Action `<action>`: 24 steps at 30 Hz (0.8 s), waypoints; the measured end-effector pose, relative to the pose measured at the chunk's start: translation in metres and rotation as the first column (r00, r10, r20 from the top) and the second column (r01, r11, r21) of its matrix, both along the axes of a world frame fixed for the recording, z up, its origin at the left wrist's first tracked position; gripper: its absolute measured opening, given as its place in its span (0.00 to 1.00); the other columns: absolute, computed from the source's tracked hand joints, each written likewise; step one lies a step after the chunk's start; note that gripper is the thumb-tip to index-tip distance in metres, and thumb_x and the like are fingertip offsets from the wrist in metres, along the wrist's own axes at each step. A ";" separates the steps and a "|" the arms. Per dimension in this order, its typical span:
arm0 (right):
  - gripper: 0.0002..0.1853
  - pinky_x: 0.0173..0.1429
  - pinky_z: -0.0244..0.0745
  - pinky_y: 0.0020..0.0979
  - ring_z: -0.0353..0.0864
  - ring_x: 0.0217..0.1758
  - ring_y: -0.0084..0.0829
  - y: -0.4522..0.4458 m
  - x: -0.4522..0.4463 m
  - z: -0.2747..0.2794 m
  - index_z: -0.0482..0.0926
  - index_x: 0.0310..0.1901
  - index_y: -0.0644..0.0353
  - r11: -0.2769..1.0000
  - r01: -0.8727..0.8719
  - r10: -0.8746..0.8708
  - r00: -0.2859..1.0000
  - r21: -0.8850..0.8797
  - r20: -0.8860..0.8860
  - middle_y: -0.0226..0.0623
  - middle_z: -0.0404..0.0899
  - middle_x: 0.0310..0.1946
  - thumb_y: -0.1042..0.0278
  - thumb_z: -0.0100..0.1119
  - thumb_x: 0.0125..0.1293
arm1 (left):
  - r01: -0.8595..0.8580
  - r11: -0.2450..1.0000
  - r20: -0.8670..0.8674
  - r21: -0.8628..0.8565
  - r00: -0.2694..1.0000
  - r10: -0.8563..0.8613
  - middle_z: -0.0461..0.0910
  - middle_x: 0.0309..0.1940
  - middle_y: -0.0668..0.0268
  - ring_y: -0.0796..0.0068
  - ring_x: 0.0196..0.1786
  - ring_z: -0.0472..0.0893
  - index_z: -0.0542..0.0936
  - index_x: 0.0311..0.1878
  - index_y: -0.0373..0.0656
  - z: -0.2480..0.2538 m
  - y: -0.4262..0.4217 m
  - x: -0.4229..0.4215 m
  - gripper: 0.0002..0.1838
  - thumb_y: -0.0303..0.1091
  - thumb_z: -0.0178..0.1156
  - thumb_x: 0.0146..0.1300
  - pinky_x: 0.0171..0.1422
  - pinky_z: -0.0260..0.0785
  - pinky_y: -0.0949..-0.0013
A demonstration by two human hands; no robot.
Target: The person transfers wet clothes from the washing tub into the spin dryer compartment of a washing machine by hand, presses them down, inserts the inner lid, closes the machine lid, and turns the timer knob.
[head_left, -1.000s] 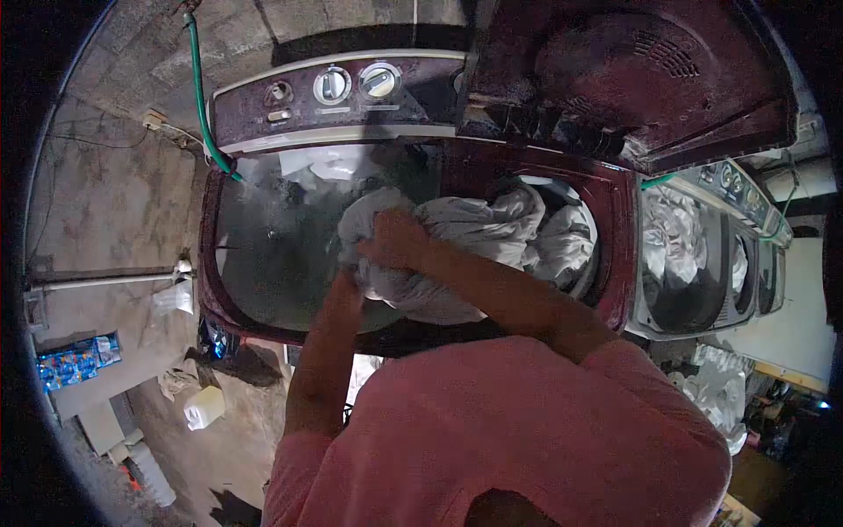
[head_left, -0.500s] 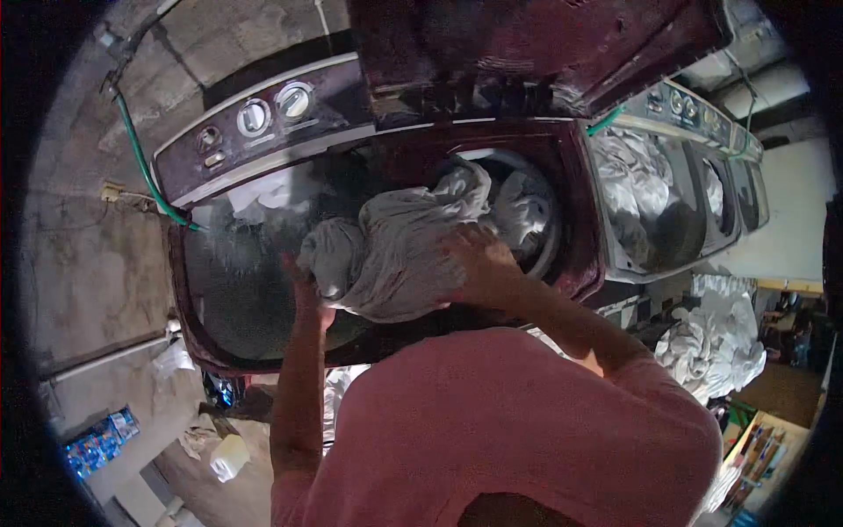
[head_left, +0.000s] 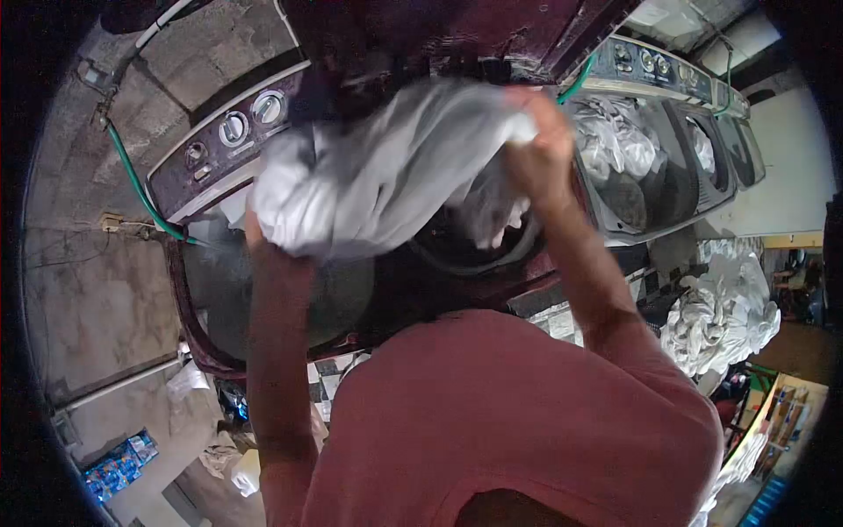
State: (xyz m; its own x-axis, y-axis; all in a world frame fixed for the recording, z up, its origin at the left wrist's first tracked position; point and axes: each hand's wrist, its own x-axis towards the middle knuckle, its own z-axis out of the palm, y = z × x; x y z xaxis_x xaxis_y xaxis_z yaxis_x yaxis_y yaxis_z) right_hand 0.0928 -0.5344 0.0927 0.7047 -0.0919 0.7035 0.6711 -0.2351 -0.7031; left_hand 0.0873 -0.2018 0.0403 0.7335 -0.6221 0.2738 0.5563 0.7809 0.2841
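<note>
A large bundle of whitish-grey cloth (head_left: pixel 395 171) is held up between my two hands, blurred by motion. My right hand (head_left: pixel 543 132) grips its far right end. At the lower left end, my left hand (head_left: pixel 256 230) holds the bundle, its fingers mostly hidden behind the cloth. Below the bundle stands a maroon twin-tub washing machine (head_left: pixel 206 351). Its left wash tub (head_left: pixel 228 299) contains cloudy water, partly covered by my left arm. In the round spin tub (head_left: pixel 470 263) on the right, more cloth (head_left: pixel 500 224) shows under the bundle.
A maroon lid (head_left: pixel 439 35) stands raised at the back. A green hose (head_left: pixel 132 171) runs to the wash tub. To the right, a second washing machine (head_left: pixel 650 233) contains white cloth (head_left: pixel 610 140). A heap of white laundry (head_left: pixel 720 316) is at right; blue packets (head_left: pixel 121 465) lie lower left.
Both hands have lifted the cloth bundle up and away from the tubs, toward the control panel and lid. My right hand has moved up and right. The head view has shifted slightly.
</note>
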 end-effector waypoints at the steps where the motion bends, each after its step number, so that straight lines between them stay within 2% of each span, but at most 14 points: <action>1: 0.16 0.38 0.74 0.24 0.78 0.35 0.30 -0.017 0.008 0.020 0.77 0.41 0.67 0.993 0.036 -0.015 0.984 -0.116 0.180 0.42 0.79 0.35 0.80 0.56 0.46 | 0.056 0.998 0.001 0.021 0.998 -0.056 0.78 0.46 0.60 0.67 0.44 0.79 0.69 0.59 0.45 0.005 -0.009 0.005 0.24 0.49 0.46 0.65 0.46 0.73 0.64; 2: 0.15 0.34 0.73 0.23 0.77 0.33 0.29 -0.014 0.004 0.043 0.77 0.41 0.68 0.967 0.255 -0.255 0.967 -0.026 0.010 0.41 0.80 0.36 0.80 0.54 0.47 | 0.112 0.993 0.004 0.040 0.994 -0.112 0.77 0.48 0.58 0.67 0.44 0.79 0.69 0.59 0.45 0.010 -0.020 0.011 0.24 0.49 0.46 0.65 0.45 0.74 0.63; 4: 0.17 0.34 0.73 0.22 0.77 0.31 0.30 -0.026 0.013 0.056 0.77 0.42 0.67 0.940 0.287 -0.303 0.951 0.185 0.067 0.40 0.80 0.35 0.79 0.58 0.47 | 0.225 0.971 0.002 0.082 0.974 -0.226 0.75 0.51 0.54 0.66 0.44 0.79 0.69 0.58 0.44 0.018 -0.044 0.019 0.23 0.48 0.46 0.66 0.43 0.75 0.62; 7: 0.18 0.38 0.73 0.24 0.77 0.33 0.31 -0.051 0.027 0.014 0.76 0.44 0.67 0.968 0.229 -0.247 0.945 0.107 0.216 0.41 0.79 0.38 0.77 0.60 0.47 | 0.334 0.934 -0.011 0.125 0.942 -0.335 0.73 0.54 0.51 0.65 0.43 0.79 0.68 0.58 0.44 0.021 -0.089 0.006 0.23 0.48 0.47 0.67 0.41 0.76 0.60; 9: 0.19 0.41 0.73 0.25 0.76 0.35 0.32 -0.068 0.030 -0.025 0.76 0.45 0.66 0.984 0.176 -0.171 0.921 0.018 0.351 0.41 0.79 0.40 0.75 0.62 0.47 | -0.126 0.929 -0.150 0.347 0.971 0.188 0.74 0.50 0.49 0.63 0.41 0.79 0.68 0.58 0.43 0.008 -0.123 -0.028 0.22 0.46 0.48 0.68 0.44 0.76 0.57; 10: 0.19 0.41 0.73 0.25 0.76 0.35 0.32 -0.074 0.018 -0.039 0.76 0.45 0.66 0.983 0.183 -0.178 0.920 0.019 0.350 0.41 0.79 0.40 0.75 0.62 0.47 | -0.018 0.946 -0.140 0.323 0.988 0.066 0.75 0.48 0.51 0.63 0.41 0.79 0.68 0.59 0.44 -0.022 -0.116 -0.033 0.20 0.44 0.47 0.69 0.46 0.75 0.59; 12: 0.29 0.55 0.69 0.35 0.73 0.54 0.35 -0.081 -0.025 -0.065 0.72 0.55 0.56 0.910 0.018 -0.051 0.996 -0.414 -0.071 0.43 0.71 0.55 0.68 0.66 0.46 | 0.097 0.950 -0.127 0.298 0.990 -0.061 0.76 0.47 0.53 0.64 0.41 0.79 0.68 0.60 0.45 -0.045 -0.106 -0.043 0.19 0.42 0.47 0.70 0.48 0.75 0.60; 14: 0.32 0.57 0.68 0.37 0.73 0.57 0.37 -0.086 -0.050 -0.098 0.71 0.57 0.53 0.709 -0.235 0.060 0.959 -0.665 -0.276 0.39 0.71 0.57 0.70 0.64 0.45 | 0.392 0.521 -0.457 0.759 0.889 -0.003 0.78 0.43 0.54 0.62 0.40 0.79 0.70 0.58 0.42 -0.037 -0.107 -0.048 0.19 0.42 0.48 0.69 0.47 0.73 0.63; 15: 0.29 0.55 0.70 0.37 0.74 0.54 0.38 -0.084 -0.058 -0.127 0.71 0.56 0.53 0.548 -0.276 0.123 0.960 -0.789 -0.251 0.38 0.72 0.57 0.72 0.61 0.48 | 0.399 0.517 -0.458 0.758 0.889 -0.013 0.78 0.43 0.54 0.62 0.40 0.79 0.70 0.58 0.42 -0.036 -0.107 -0.045 0.19 0.42 0.48 0.69 0.47 0.73 0.63; 16: 0.26 0.54 0.71 0.37 0.76 0.52 0.39 -0.085 -0.063 -0.155 0.72 0.56 0.53 0.363 -0.292 0.191 0.953 -0.885 -0.236 0.36 0.73 0.56 0.73 0.57 0.51 | 0.243 0.416 -0.253 0.877 0.967 -0.032 0.78 0.45 0.55 0.63 0.42 0.79 0.71 0.58 0.41 -0.035 -0.105 -0.041 0.20 0.42 0.50 0.68 0.48 0.73 0.64; 17: 0.26 0.54 0.71 0.37 0.76 0.52 0.39 -0.080 -0.071 -0.136 0.72 0.56 0.53 0.364 -0.287 0.184 0.955 -0.886 -0.234 0.36 0.73 0.56 0.73 0.57 0.51 | 0.058 0.318 -0.036 0.946 0.997 -0.073 0.77 0.46 0.56 0.65 0.44 0.79 0.71 0.57 0.39 -0.034 -0.104 -0.035 0.20 0.41 0.52 0.67 0.48 0.72 0.66; 19: 0.16 0.52 0.71 0.36 0.77 0.48 0.37 -0.073 -0.084 -0.094 0.76 0.46 0.56 0.434 -0.768 0.032 0.534 -0.470 -0.845 0.34 0.78 0.46 0.69 0.52 0.54 | -0.344 0.146 0.368 0.928 0.906 -0.209 0.77 0.49 0.58 0.67 0.47 0.78 0.72 0.56 0.36 -0.033 -0.105 -0.028 0.21 0.40 0.56 0.66 0.49 0.71 0.68; 21: 0.14 0.49 0.72 0.37 0.78 0.45 0.39 -0.075 -0.071 -0.086 0.77 0.45 0.56 0.373 -0.716 -0.015 0.631 -0.590 -0.776 0.36 0.79 0.44 0.68 0.53 0.55 | -0.553 0.144 0.571 0.821 0.804 -0.167 0.79 0.36 0.62 0.70 0.33 0.75 0.76 0.48 0.37 -0.038 -0.134 -0.014 0.15 0.38 0.51 0.67 0.40 0.68 0.71; 24: 0.12 0.41 0.75 0.39 0.80 0.38 0.44 -0.085 -0.046 -0.079 0.79 0.41 0.57 0.123 -0.480 -0.089 0.866 -0.869 -0.492 0.43 0.81 0.37 0.64 0.53 0.57 | -0.533 0.098 0.542 0.840 0.823 -0.171 0.79 0.35 0.61 0.69 0.34 0.76 0.76 0.47 0.37 -0.083 -0.144 0.002 0.15 0.38 0.53 0.65 0.40 0.68 0.69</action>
